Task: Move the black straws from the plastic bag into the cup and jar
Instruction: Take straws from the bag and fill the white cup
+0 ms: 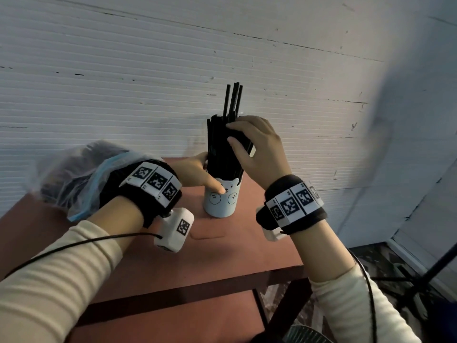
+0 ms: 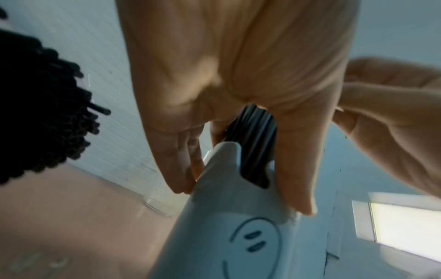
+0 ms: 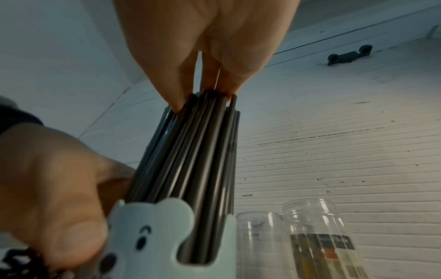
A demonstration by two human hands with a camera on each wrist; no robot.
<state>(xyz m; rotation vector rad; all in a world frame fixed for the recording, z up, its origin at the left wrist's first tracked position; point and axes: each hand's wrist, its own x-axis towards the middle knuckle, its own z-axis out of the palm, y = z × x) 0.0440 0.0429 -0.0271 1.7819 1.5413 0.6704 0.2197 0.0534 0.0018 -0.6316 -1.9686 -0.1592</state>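
A pale blue bear-face cup [image 1: 218, 201] stands on the red-brown table [image 1: 173, 263], packed with upright black straws [image 1: 221, 154]. My left hand [image 1: 210, 174] grips the cup at its rim, thumb on the front. My right hand [image 1: 231, 132] pinches the top of the straw bundle; a few straws stick up past it. In the left wrist view my left hand [image 2: 243, 198] clasps the cup [image 2: 238, 236]. In the right wrist view my right hand [image 3: 205, 94] presses on the straws [image 3: 198, 160]. A labelled clear jar [image 3: 324, 241] stands beside the cup [image 3: 152, 236].
The plastic bag [image 1: 74, 174], still holding many black straws [image 2: 43, 113], lies at the table's left behind my left wrist. A second clear container [image 3: 260, 245] stands next to the jar. A white ribbed wall [image 1: 148, 82] backs the table, whose right edge drops to the floor.
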